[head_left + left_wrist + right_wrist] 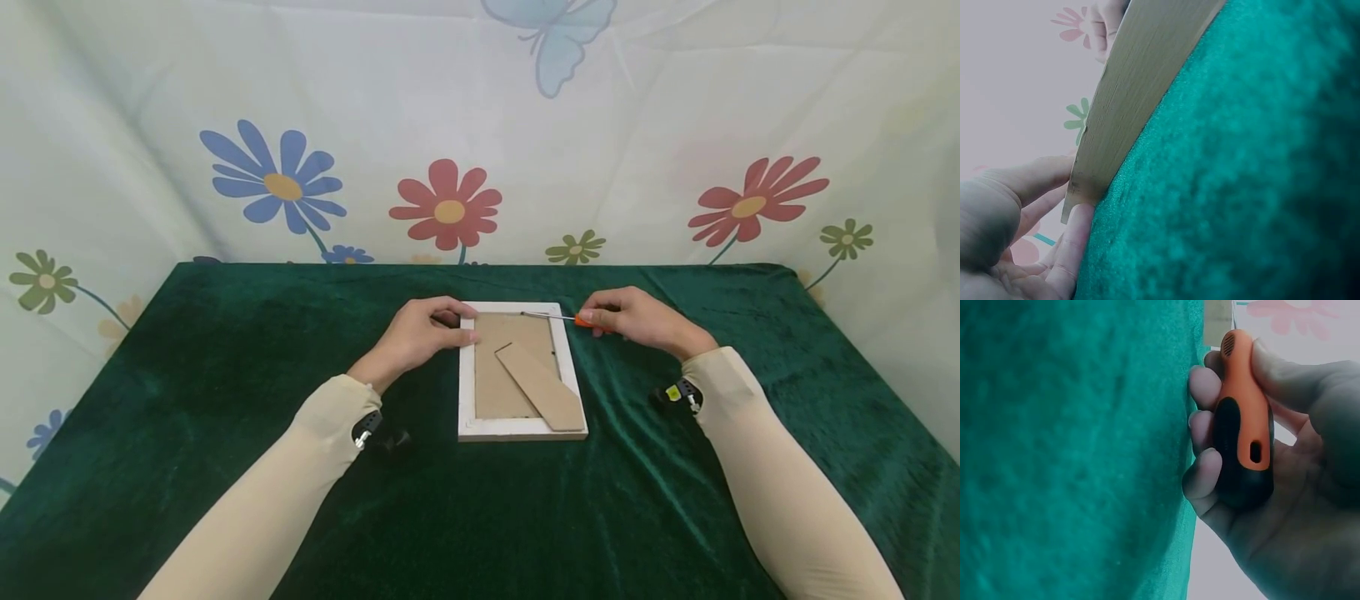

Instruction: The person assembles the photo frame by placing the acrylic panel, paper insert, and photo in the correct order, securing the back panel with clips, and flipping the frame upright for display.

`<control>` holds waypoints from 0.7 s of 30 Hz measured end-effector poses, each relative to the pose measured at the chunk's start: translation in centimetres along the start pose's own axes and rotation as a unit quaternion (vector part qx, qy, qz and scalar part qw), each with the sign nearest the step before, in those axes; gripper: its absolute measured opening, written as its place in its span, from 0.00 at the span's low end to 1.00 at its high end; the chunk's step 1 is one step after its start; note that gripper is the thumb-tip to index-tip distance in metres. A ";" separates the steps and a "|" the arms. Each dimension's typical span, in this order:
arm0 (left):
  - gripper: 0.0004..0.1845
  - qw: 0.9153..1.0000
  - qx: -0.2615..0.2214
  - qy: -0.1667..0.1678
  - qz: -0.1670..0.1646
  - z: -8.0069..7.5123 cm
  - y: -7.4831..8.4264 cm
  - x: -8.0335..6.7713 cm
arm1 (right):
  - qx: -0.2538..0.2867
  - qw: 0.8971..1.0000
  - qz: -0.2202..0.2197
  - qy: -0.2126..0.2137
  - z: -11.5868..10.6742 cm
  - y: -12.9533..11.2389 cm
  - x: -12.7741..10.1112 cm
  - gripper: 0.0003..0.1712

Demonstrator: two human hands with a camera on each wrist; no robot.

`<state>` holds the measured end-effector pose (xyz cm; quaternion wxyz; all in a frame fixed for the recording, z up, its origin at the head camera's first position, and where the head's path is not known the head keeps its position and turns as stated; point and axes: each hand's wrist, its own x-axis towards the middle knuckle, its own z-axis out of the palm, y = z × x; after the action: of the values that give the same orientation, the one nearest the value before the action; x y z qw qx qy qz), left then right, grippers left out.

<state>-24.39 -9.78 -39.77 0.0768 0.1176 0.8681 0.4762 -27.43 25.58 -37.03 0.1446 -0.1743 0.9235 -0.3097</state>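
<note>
A white picture frame (467, 392) lies face down on the green cloth, its brown cardboard back (510, 350) and fold-out stand (542, 387) facing up. My left hand (420, 332) holds the frame's far left corner, thumb along the edge; in the left wrist view the fingers (1035, 187) press against the frame's side (1135, 81). My right hand (637, 317) grips a small screwdriver with an orange and black handle (1241, 425). Its metal shaft (543, 315) reaches left over the frame's top edge.
The dark green velvet cloth (225, 375) covers the whole table. A floral sheet (450, 200) hangs behind it and along both sides. Bare cloth lies to the left, right and front of the frame.
</note>
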 end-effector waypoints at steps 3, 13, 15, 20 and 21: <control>0.21 1.000 -0.002 0.001 0.000 -0.1 0.0 0.0 | 0.001 1.000 -0.010 0.000 -0.1 0.1 0.1 0.15; 0.21 1.000 -0.003 -0.002 0.003 0.2 0.0 0.2 | 0.017 0.999 -0.036 0.000 -0.2 0.6 0.0 0.13; 0.21 1.000 -0.003 -0.001 0.003 0.2 0.0 0.1 | 0.012 0.999 -0.042 -0.001 -0.2 0.6 0.0 0.13; 0.21 1.000 -0.003 0.002 0.000 0.1 -0.1 0.1 | 0.000 0.998 -0.056 -0.004 -0.3 0.4 0.4 0.11; 0.21 1.000 -0.004 0.002 -0.001 0.1 -0.2 0.1 | -0.002 0.998 -0.057 -0.005 -0.4 0.3 0.5 0.11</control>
<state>-24.45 -9.76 -39.98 0.0756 0.1157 0.8666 0.4794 -28.09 25.82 -37.00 0.1309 -0.2281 0.9121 -0.3144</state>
